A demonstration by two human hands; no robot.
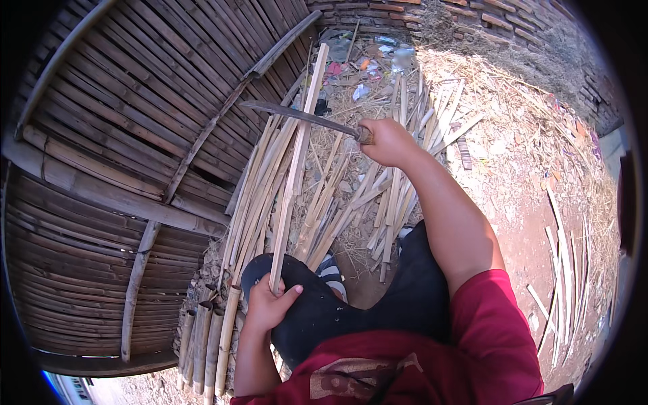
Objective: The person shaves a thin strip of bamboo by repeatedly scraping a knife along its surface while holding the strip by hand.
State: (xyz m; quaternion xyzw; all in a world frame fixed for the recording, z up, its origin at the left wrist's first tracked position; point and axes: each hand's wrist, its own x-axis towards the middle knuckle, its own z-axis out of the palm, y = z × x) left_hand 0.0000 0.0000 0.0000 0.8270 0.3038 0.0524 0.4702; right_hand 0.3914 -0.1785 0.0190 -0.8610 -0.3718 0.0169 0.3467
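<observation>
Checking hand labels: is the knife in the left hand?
No, the right hand grips the knife by its handle, while the left hand holds a long pale strip.

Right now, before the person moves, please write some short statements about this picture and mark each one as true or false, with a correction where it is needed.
1. The right hand holds a long-bladed knife. True.

2. The left hand is empty. False: it grips a long pale strip.

3. In this view, the blade crosses the strip. True.

4. The slatted wall is on the person's right. False: the slatted wall is on the left.

5. Hollow bamboo tubes show to the left of the left hand. True.

6. The person's shirt is blue. False: the shirt is dark red.
</observation>
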